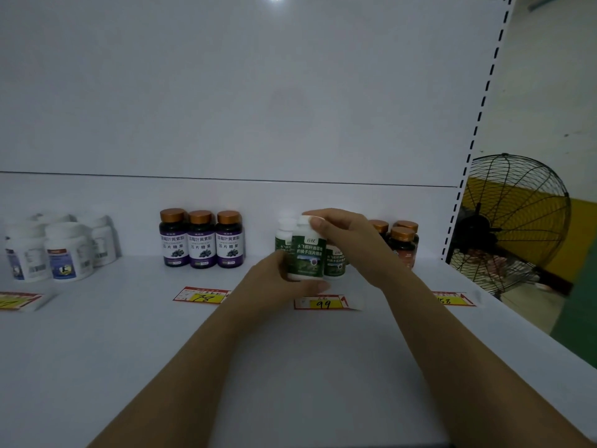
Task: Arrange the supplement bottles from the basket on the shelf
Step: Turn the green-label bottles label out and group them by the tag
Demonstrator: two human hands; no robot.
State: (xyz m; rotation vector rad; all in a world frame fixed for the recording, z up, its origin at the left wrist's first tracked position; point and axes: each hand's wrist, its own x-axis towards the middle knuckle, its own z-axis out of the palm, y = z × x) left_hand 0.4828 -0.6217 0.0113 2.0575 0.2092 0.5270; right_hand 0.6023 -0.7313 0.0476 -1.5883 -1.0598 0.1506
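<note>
Head view: left hand (284,281) and right hand (342,231) curled round smooth cylindrical green-labelled bottle (307,255); glossy shelf (129,334)

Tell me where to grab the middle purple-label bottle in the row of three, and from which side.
Probably by its copper cap, coming from above and the front. The middle purple-label bottle stands upright, its left neighbour and right neighbour close against its flanks, so fingers hardly fit beside the body; the narrower cap stands free.
</note>
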